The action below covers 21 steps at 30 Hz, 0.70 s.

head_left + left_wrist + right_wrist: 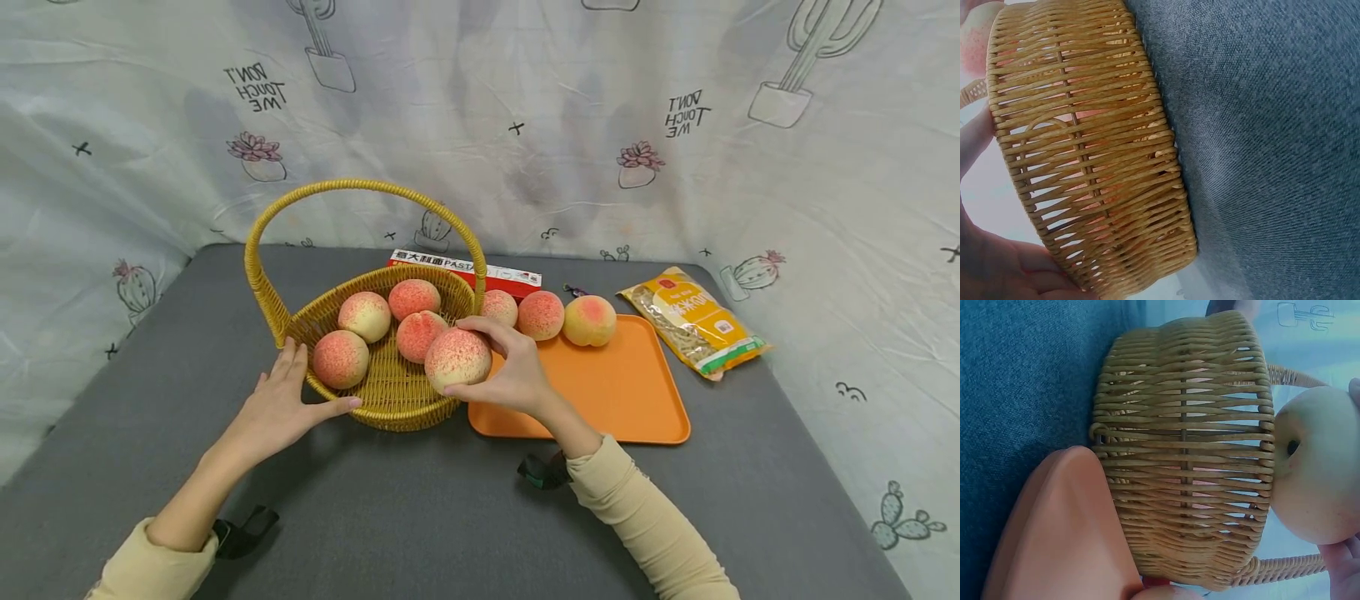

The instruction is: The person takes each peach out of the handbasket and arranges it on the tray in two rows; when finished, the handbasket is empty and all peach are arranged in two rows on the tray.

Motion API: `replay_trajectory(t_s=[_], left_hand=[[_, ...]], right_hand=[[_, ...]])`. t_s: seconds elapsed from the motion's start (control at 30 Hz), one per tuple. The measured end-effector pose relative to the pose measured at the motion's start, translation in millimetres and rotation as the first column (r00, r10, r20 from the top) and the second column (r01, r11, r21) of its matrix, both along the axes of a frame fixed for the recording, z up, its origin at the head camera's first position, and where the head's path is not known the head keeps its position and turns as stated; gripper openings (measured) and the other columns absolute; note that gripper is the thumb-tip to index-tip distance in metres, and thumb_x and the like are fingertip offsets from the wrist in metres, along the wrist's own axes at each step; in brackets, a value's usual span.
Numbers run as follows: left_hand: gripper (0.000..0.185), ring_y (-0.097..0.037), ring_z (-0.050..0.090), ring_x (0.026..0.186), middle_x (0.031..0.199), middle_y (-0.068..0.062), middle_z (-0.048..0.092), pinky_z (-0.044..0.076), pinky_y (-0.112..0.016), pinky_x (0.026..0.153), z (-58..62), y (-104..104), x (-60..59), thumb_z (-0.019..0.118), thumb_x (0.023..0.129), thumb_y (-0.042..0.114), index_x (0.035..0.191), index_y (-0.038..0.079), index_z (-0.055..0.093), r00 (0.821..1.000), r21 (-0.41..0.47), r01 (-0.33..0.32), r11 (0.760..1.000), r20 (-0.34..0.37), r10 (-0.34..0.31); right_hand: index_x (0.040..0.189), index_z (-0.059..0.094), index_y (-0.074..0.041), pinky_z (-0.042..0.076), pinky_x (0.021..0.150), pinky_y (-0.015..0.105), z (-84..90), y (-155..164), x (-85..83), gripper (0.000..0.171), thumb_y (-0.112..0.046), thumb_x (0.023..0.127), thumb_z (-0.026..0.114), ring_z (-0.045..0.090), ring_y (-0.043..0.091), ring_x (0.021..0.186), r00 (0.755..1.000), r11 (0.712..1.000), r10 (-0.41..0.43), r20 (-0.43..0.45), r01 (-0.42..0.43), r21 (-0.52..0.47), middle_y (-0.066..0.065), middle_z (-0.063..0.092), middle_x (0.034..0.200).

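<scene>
Nearest you, your left hand [281, 400] lies flat on the grey surface [420, 517], fingers straight and relaxed, thumb stretched along the near wall of the wicker basket [390, 408] and touching it. Your right hand [510, 371] has its fingers curled round a peach [457, 360], holding it right at the basket's near right rim; from the right wrist view the peach [1316, 469] sits against the rim with its stem dimple showing.

Inside the basket lie four more peaches [341, 358]. Its tall handle [360, 185] arches over them.

Just right of the basket, touching it, is an orange tray [622, 392]; three peaches [540, 315] stand in a row along its far edge.

Farther back, a red pasta box [465, 271] lies behind the basket, and a yellow bag [693, 321] lies right of the tray. A cactus-print cloth [525, 125] hangs behind everything.
</scene>
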<state>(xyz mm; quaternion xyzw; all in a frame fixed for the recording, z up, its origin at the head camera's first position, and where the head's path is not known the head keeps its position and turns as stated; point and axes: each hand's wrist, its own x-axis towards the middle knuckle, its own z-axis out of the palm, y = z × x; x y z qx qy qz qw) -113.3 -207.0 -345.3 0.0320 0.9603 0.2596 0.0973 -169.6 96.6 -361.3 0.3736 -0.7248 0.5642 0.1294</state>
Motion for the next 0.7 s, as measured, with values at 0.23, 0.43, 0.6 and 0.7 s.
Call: replay_trajectory(t_s=[0.23,0.43,0.6,0.7], left_hand=[[0.122,-0.059,0.002,0.137,0.152,-0.038,-0.012,0.011,-0.071,0.107,-1.0,0,1.2,0.063,0.083,0.065,0.147,-0.018,-0.001,1.000,0.002,0.005,1.000,-0.008,-0.005],[0.122,-0.058,0.002,0.138,0.152,-0.038,-0.011,0.007,-0.068,0.109,-2.4,-1,1.0,0.063,0.083,0.065,0.147,-0.019,0.000,1.000,0.006,0.006,1.000,-0.011,-0.006],[0.123,-0.057,0.001,0.138,0.152,-0.038,-0.010,0.006,-0.068,0.110,-0.3,0,0.5,0.063,0.083,0.065,0.147,-0.018,0.000,1.000,-0.002,0.003,1.000,-0.008,-0.003],[0.123,-0.057,0.001,0.138,0.152,-0.039,-0.010,0.005,-0.067,0.110,-0.3,-1,0.3,0.063,0.083,0.066,0.147,-0.018,0.000,1.000,-0.008,0.009,1.000,-0.007,-0.009]], right_hand=[[0.118,0.062,0.005,0.053,0.092,0.035,1.1,5,3.5,0.070,0.000,0.056,0.093,0.063,0.026,0.104,1.000,1.000,-0.015,-0.027,0.015,-0.013,0.017,0.064,0.115],[0.117,0.062,0.008,0.053,0.091,0.034,0.6,13,-1.4,0.069,0.005,0.054,0.092,0.064,0.028,0.104,0.996,0.995,-0.088,0.012,0.088,-0.049,0.020,0.064,0.115],[0.122,0.059,0.009,0.053,0.092,0.033,8.9,27,-4.2,0.070,0.011,0.058,0.087,0.062,0.025,0.107,0.992,0.989,-0.100,0.079,0.108,-0.101,0.022,0.061,0.120],[0.124,0.056,0.011,0.052,0.092,0.031,14.3,39,-5.3,0.071,0.015,0.059,0.084,0.060,0.020,0.109,0.989,0.985,-0.100,0.106,0.114,-0.132,0.023,0.059,0.122]])
